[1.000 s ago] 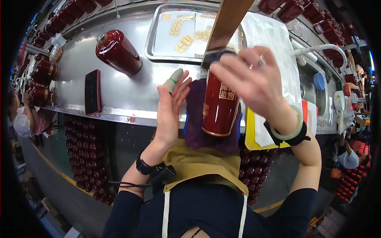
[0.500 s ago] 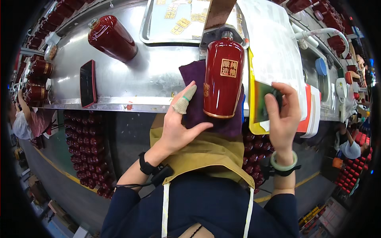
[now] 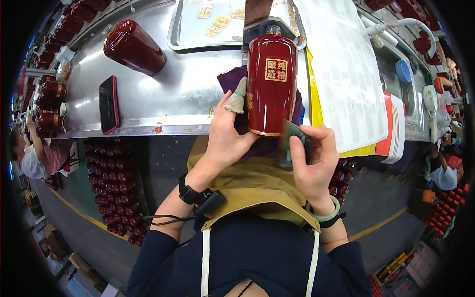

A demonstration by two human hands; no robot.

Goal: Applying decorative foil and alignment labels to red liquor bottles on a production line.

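A glossy red bottle (image 3: pixel 272 101) rests neck-away on a purple cloth (image 3: pixel 230 77) at twelve o'clock before me, by the bench (image 3: pixel 183 94) edge. My left hand (image 3: pixel 227 133), fingers spread, flanks it at eight o'clock; my right hand (image 3: pixel 315 161) pinches a green card (image 3: pixel 291 141) at five. It looks heavy, rigid, slick and breakable, best held around the broad body.
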